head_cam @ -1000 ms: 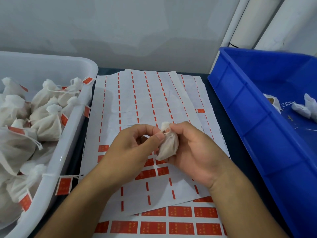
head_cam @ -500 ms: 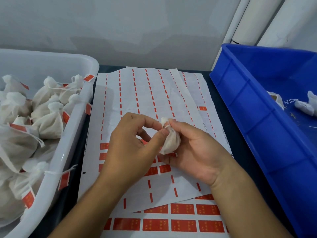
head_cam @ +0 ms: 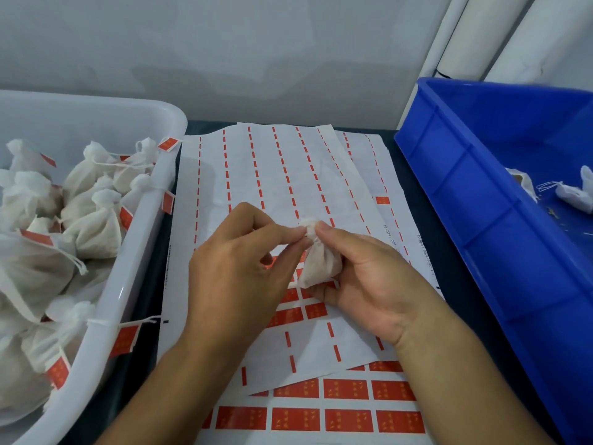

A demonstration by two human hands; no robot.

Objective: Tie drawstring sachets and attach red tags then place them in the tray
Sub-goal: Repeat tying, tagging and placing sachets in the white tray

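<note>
Sachet tying over label sheets on a dark table

Sticker sheets (head_cam: 276, 175) at centre, white tray (head_cam: 134, 268) at 9 o'clock, blue bin (head_cam: 481, 200) at 3. Right hand (head_cam: 369, 277) cradles the sachet (head_cam: 319, 261); left hand (head_cam: 237, 268) pinches its neck.

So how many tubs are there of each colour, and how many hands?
White tub: 1
Blue tub: 1
Hands: 2, the left hand and the right hand, both on one sachet
Total: 4
</note>
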